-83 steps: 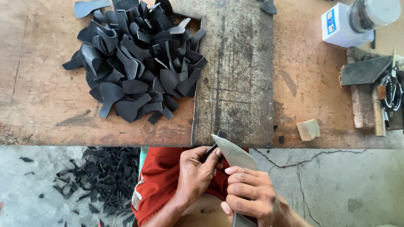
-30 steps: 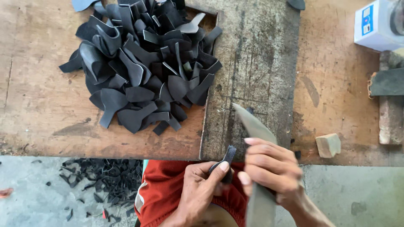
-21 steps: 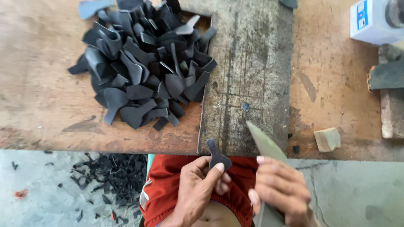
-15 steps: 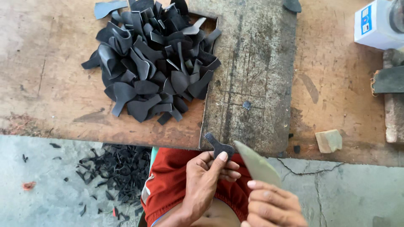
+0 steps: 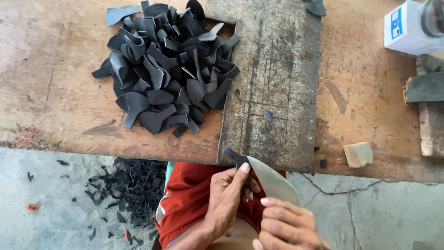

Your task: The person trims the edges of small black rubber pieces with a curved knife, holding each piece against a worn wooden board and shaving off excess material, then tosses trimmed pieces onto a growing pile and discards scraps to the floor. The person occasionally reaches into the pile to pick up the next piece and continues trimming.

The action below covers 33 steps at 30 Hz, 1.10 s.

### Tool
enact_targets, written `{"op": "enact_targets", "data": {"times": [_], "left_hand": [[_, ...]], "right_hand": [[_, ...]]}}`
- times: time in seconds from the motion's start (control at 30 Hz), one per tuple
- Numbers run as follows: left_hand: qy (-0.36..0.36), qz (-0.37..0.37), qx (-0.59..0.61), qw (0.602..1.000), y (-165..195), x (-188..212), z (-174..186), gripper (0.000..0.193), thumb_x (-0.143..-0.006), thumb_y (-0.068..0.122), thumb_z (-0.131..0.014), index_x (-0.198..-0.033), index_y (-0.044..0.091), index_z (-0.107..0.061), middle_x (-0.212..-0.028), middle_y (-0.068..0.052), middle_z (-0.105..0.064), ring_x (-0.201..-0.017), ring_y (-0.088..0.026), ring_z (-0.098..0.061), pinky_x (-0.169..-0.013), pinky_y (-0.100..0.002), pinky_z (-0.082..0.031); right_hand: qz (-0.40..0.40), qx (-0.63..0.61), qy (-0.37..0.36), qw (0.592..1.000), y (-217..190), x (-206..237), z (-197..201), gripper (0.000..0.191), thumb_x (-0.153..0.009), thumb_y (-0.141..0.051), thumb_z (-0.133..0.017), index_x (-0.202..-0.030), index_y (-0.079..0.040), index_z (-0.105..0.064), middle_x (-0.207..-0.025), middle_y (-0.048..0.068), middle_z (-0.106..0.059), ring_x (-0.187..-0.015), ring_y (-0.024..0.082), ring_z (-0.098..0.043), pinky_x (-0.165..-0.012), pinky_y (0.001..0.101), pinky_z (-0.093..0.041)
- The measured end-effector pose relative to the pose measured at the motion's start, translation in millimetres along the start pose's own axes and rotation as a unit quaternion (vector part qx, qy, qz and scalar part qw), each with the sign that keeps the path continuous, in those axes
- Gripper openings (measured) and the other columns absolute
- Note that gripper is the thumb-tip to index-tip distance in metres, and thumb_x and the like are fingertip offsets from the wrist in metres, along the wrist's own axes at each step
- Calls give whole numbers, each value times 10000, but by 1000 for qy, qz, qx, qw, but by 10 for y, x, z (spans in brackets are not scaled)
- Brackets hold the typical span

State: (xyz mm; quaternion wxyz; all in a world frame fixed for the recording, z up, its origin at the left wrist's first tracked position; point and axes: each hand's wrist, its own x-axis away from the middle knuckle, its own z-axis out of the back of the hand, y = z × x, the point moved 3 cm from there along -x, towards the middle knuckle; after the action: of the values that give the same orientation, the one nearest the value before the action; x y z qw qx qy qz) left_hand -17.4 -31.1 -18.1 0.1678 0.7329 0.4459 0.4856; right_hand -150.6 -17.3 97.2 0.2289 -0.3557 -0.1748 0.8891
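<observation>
One white box [image 5: 407,30] stands at the far right of the wooden table [image 5: 51,69], with a clear jar [image 5: 432,16] just beside it; the contents of neither can be made out. Nothing else here holds anything.

One heap of black cut-out pieces [image 5: 169,69] lies on the table at far left, too tangled to count, its right edge overlapping one grey scarred cutting board [image 5: 277,78]. One lone black piece [image 5: 317,7] sits at the board's far right corner. One small pale stone block [image 5: 358,154] rests near the table's near edge, right of the board. On the concrete floor [image 5: 370,213] at near left lies one scatter of black offcuts [image 5: 132,190].

The left hand [image 5: 226,199] has its fingers curled, with thumb and forefinger pinching one small black piece [image 5: 233,156], held just off the near edge of the board, above red shorts [image 5: 189,199]. The right hand [image 5: 284,227] is closed in a fist round the handle of one broad knife [image 5: 273,180], whose blade touches the black piece. Two hands, one knife, one piece in hand.
</observation>
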Motion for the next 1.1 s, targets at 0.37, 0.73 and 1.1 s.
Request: {"op": "enact_targets", "data": {"times": [0.37, 0.73, 1.1], "left_hand": [[-11, -16, -91, 996, 18, -41, 37, 418, -1003, 278, -665, -749, -46, -743, -645, -73, -700, -517, -76, -560, -498, -246, -442], [0, -42, -78, 996, 61, -23, -14, 396, -998, 250, -647, -751, -43, -750, -657, -65, -728, -499, -71, -563, -472, -245, -439], [-13, -38, -98, 994, 103, -15, -50, 405, -994, 251, -631, -726, -31, -742, -630, -46, -711, -489, -59, -549, -452, -238, -419]], "right_hand": [[17, 13, 23, 1000, 36, 42, -90, 219, -871, -141, -808, -762, -63, -635, -754, 38, -597, -743, 194, -681, -914, 438, -623], [20, 13, 38, 999, 17, 36, -77, 231, -865, -138, -795, -741, -69, -613, -725, 30, -588, -712, 190, -677, -891, 432, -635], [0, 5, 16, 1000, -18, -1, -57, 234, -881, -159, -816, -779, -53, -633, -749, 48, -586, -723, 207, -669, -886, 435, -630]]}}
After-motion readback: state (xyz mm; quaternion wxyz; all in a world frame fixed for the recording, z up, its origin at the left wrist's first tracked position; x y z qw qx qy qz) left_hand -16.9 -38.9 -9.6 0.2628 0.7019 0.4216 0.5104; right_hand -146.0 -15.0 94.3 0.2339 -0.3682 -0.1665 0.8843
